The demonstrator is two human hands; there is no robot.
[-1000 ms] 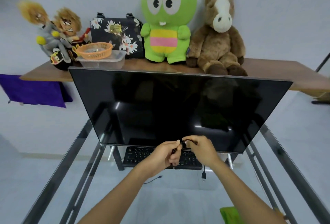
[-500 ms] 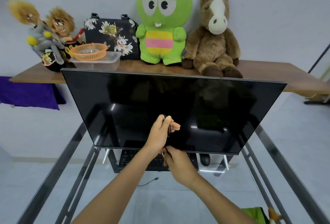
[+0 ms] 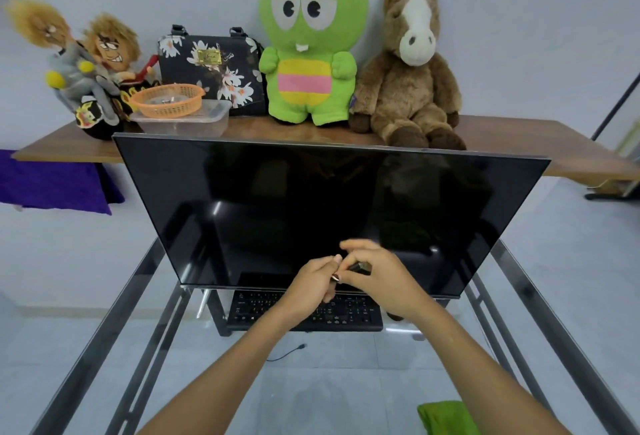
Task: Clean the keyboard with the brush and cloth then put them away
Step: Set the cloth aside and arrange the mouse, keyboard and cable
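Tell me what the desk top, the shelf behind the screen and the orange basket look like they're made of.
Desk top: seemingly clear glass, since the floor shows through, on dark metal rails. Shelf: wood or wood-look laminate, brown grain, matte. Basket: probably plastic, a glossy orange lattice.

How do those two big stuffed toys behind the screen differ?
The green plush is smooth, bright green with a pink and yellow striped belly, and stands upright. The brown horse plush is shaggy, brown with a white muzzle, and sits slumped. Both rest on the wooden shelf, side by side, facing forward.
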